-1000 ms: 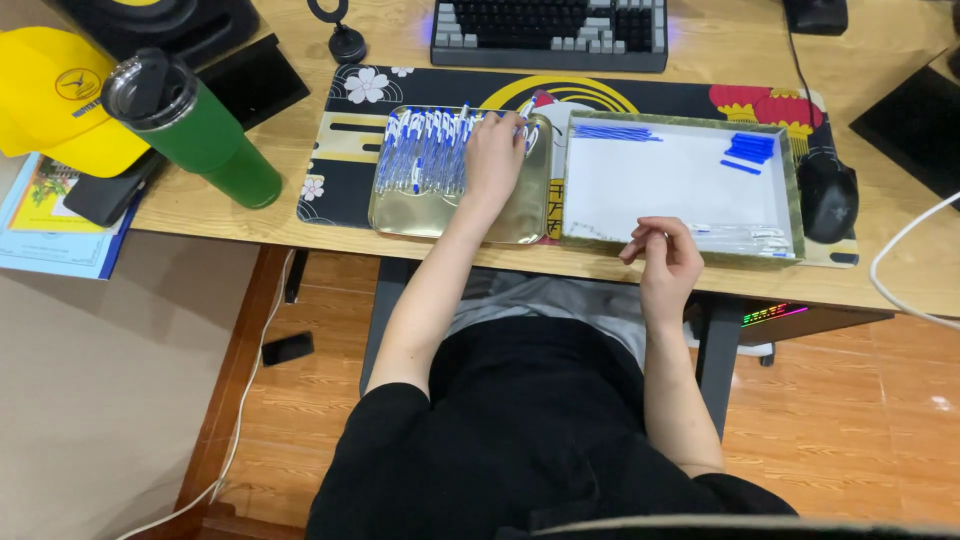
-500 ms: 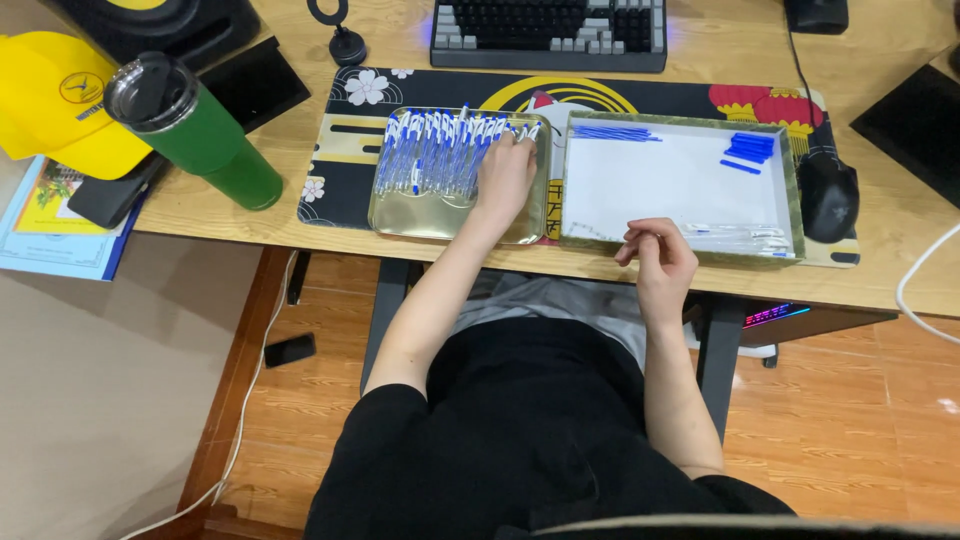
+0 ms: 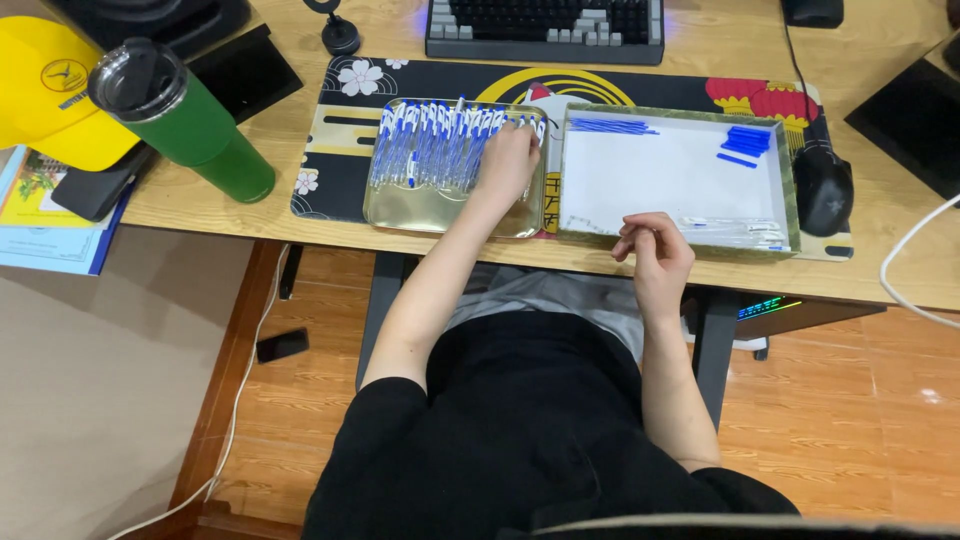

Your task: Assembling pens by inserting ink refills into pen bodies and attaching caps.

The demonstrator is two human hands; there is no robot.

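A view from above shows a seated person in a black top reaching onto a wooden surface [image 3: 700, 275]. The left hand [image 3: 508, 162] rests palm down inside a shallow gold metal tray [image 3: 420, 212], its fingers curled over the right end of a row of blue-and-white pens [image 3: 435, 145] that lie side by side across the tray's upper half; it seems to be gripping a few of them, though the fingertips are hidden. Just to the right sits a white-lined box tray [image 3: 680, 180] with a green rim. The right hand [image 3: 652, 250] hovers at that tray's near edge, loosely curled with thumb and fingertips drawn together; whether it pinches anything cannot be told. In the box tray, a few blue pen barrels [image 3: 610, 126] lie at the upper left, a small pile of blue caps [image 3: 748, 141] at the upper right, and clear tubes [image 3: 735, 232] along the near right side. Both trays stand on a dark patterned desk mat [image 3: 350, 90]. A black mouse [image 3: 826, 190] lies right of the box tray, a keyboard [image 3: 545, 28] beyond the mat, and a green tumbler [image 3: 185, 120] and yellow cap [image 3: 45, 85] stand well to the left.
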